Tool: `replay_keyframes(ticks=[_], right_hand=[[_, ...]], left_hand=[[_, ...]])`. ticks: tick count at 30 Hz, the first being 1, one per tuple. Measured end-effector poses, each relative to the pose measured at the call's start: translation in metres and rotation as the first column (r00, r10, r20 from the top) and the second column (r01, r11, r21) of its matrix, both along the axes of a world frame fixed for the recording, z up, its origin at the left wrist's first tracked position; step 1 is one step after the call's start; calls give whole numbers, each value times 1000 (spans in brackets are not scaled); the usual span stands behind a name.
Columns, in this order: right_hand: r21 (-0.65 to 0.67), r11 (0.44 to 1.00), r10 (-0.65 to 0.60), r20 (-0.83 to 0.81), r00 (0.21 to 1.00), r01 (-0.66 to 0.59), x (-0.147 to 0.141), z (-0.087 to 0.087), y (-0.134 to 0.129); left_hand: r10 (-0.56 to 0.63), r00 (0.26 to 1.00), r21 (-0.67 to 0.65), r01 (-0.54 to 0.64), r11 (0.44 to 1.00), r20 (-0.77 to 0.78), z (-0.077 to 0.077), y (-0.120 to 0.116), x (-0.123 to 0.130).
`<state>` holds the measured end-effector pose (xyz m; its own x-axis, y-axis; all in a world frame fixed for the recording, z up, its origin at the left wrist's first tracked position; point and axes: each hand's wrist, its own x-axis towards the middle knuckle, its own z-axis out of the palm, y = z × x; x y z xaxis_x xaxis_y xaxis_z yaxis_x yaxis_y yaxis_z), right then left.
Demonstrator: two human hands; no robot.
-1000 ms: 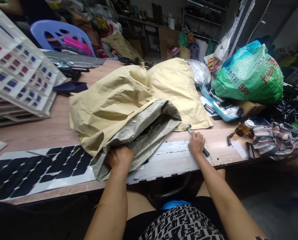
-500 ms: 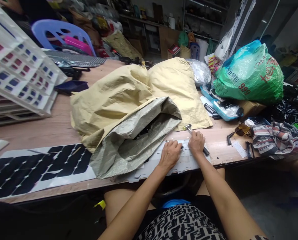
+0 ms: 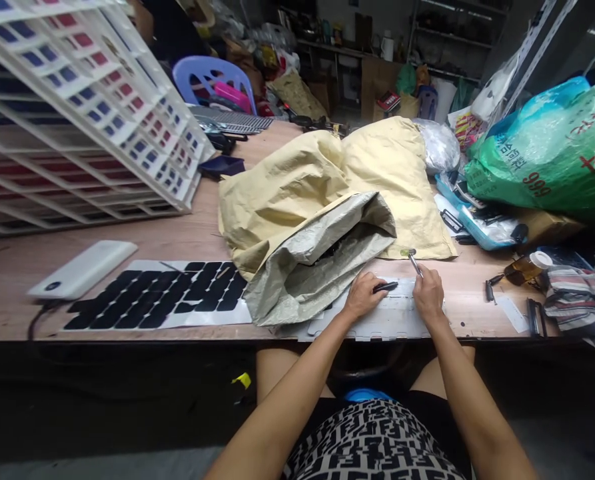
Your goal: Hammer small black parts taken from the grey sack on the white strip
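Note:
My left hand point(image 3: 364, 295) is closed on a slim black part point(image 3: 386, 287) that sticks out to the right past the fingertips. In my right hand point(image 3: 429, 293) is a small hammer point(image 3: 415, 264), its metal shaft and yellowish-tipped head pointing away from me. Both hands are over a pale, scuffed board point(image 3: 394, 313) at the table's front edge. Just left of the left hand lies a yellow sack point(image 3: 282, 193), its grey-lined mouth facing me with dark pieces partly visible inside. A second yellow sack point(image 3: 402, 173) lies behind the hammer head.
White plastic crates point(image 3: 142, 127) stand at the left. A white device point(image 3: 84, 267) and a sheet of black rounded pieces point(image 3: 147, 297) lie before them. To the right are a blue tray point(image 3: 482, 230), a green bag point(image 3: 552, 157), an amber bottle point(image 3: 524, 270) and a striped cloth point(image 3: 577, 300).
The view has swung left, so everything sits further right and more of the crates shows. The black part in my left hand shows more clearly. My right hand still holds the hammer.

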<state>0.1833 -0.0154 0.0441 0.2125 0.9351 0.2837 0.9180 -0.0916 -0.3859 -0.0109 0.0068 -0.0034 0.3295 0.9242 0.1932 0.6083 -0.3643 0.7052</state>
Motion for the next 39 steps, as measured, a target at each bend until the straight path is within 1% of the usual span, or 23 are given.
replay_keyframes(ticks=[2,4,7,10,14,16,19,22,24,27,30,32,34,36,39], right_hand=[[51,997,64,-160,985,-57,2,6,-17],[52,994,107,-283,953,-96,2,9,-33],[16,989,141,-368,919,-146,-1,10,-52],[16,985,164,-380,910,-171,-6,15,-62],[94,979,201,-320,926,-180,-12,21,-71],[122,974,216,-281,935,-189,-13,18,-74],[101,972,233,-255,938,-214,-10,8,-77],[94,971,238,-269,933,-220,-9,3,-77],[127,967,248,-283,926,-221,-11,6,-77],[167,952,295,-289,911,-255,-20,10,-78],[143,942,334,-281,900,-305,-26,4,-79],[120,944,328,-271,905,-306,-24,-3,-75],[127,954,297,-254,920,-273,-17,-8,-65],[145,964,249,-211,945,-222,-7,-9,-47],[127,986,119,-83,989,-108,6,-9,-13]], left_hand=[[15,1000,2,-15,1000,-12,2,-1,2],[21,999,-5,-21,1000,-26,4,-2,2],[19,1000,-30,-19,999,-21,7,-3,2],[43,999,-83,-43,996,6,11,-2,3],[86,996,-172,-78,982,37,15,2,6],[97,995,-191,-89,978,37,16,4,7],[103,994,-196,-97,976,24,15,4,8],[96,995,-193,-93,977,6,14,4,8],[88,996,-186,-86,979,2,14,4,8],[86,996,-172,-85,982,0,15,3,8],[89,996,-171,-90,981,-12,15,3,8],[83,996,-167,-84,982,-13,15,4,8],[73,997,-158,-73,985,-5,14,5,8],[72,997,-149,-71,986,-2,13,4,8],[84,996,-132,-83,988,4,11,3,8]])
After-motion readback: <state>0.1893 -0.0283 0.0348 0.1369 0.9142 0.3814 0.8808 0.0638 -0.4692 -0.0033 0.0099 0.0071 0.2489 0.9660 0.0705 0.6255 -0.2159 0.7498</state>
